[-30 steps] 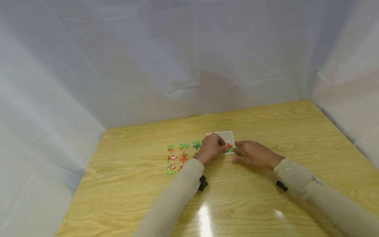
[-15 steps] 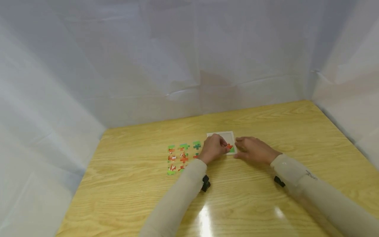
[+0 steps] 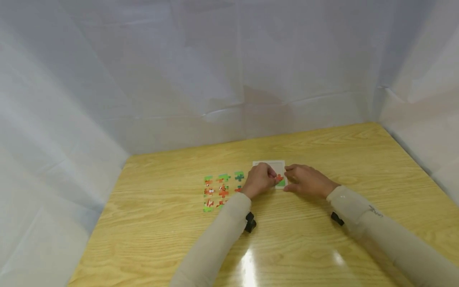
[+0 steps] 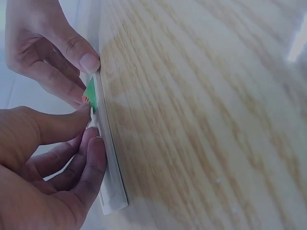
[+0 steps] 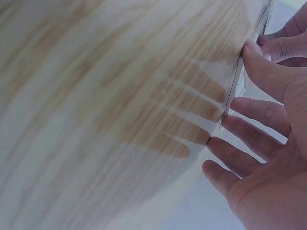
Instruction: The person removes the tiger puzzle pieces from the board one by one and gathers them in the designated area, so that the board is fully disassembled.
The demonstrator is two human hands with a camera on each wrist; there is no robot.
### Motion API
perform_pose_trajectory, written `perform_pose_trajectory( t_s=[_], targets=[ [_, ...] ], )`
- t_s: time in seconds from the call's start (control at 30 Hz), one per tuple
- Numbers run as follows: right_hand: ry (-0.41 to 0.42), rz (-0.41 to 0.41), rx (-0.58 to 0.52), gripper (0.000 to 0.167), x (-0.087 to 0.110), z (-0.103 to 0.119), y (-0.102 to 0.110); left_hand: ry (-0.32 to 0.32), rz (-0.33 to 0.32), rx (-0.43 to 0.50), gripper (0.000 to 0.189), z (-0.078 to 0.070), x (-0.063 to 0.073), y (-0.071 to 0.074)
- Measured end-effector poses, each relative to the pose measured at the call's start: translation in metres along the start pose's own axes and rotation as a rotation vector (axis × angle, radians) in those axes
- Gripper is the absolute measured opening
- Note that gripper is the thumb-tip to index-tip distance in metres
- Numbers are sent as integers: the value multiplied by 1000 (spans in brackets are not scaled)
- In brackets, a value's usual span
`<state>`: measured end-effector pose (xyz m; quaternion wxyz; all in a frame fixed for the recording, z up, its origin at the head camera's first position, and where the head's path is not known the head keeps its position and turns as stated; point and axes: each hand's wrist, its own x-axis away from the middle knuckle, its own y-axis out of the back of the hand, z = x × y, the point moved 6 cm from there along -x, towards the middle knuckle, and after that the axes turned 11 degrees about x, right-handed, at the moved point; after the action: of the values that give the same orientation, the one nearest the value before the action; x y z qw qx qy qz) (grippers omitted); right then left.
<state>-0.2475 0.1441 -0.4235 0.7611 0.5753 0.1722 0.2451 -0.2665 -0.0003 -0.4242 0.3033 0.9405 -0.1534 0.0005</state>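
Note:
My left hand (image 3: 259, 179) is over the white puzzle tray (image 3: 269, 162), its thumb and fingertips pinching the left edge of an orange-and-green jigsaw piece (image 3: 281, 181). That piece is at the tray's near right corner; in the left wrist view its green part (image 4: 91, 94) stands tilted at the tray's raised rim (image 4: 113, 199). My right hand (image 3: 306, 180) steadies the tray from the right. Its thumb rests at the near corner, and its fairly straight, spread fingers (image 5: 259, 139) lie along the side in the right wrist view. The left fingers hide part of the tray floor.
Left of the tray, several loose jigsaw pieces (image 3: 223, 191) lie in rows on the wooden table (image 3: 150, 223), some partly behind my left forearm. White sheeting (image 3: 179, 79) rises along the back and both sides of the table.
My right hand has closed in on the tray's right edge, thumb now at its corner. The tray shifts slightly in view. My left fingers stay at the piece, uncovering slightly more of it.

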Motion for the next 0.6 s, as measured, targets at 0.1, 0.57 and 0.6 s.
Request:
perform_pose_trajectory(
  t_s=[0.1, 0.57, 0.6],
  targets=[
    [10, 2, 4, 17, -1, 0, 1, 8, -9, 29, 8, 2, 0, 1],
    [31, -16, 43, 19, -6, 1, 3, -19, 13, 143, 7, 9, 28, 40],
    [33, -16, 46, 19, -6, 1, 3, -21, 17, 145, 7, 11, 32, 45]
  ],
)
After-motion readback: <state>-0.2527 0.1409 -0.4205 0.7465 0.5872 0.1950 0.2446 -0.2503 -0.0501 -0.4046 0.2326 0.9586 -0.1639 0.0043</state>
